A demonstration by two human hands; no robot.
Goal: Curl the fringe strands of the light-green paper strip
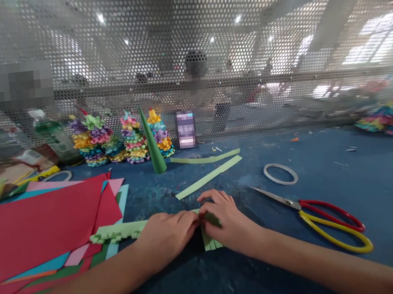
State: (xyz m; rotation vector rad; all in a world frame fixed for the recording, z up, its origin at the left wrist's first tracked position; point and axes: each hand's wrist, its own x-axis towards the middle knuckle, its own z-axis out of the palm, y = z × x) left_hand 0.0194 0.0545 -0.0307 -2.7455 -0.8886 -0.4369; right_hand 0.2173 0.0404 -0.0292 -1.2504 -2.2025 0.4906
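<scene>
A light green paper strip [126, 228] lies across the table in front of me, its left part edged with small curled loops. My left hand [172, 233] presses down over the strip's middle, fingers closed on it. Bent around the strip's right part, my right hand [225, 216] has thumb and fingers pinched together near the left fingertips. Below the right hand hangs a fringed end [212, 244] with straight cuts. The exact pinch point is hidden by the fingers. Two plain light green strips [209, 177] rest beyond my hands, near an upright dark green paper cone [154, 149].
Scissors [294, 204] with red and yellow handles lie at right, beside a roll of white tape [280, 174]. Coloured paper sheets [39, 224] are piled at left. Several looped paper trees [134, 137], a green bottle [53, 138] and a phone [186, 129] stand before a perforated metal screen [244, 67].
</scene>
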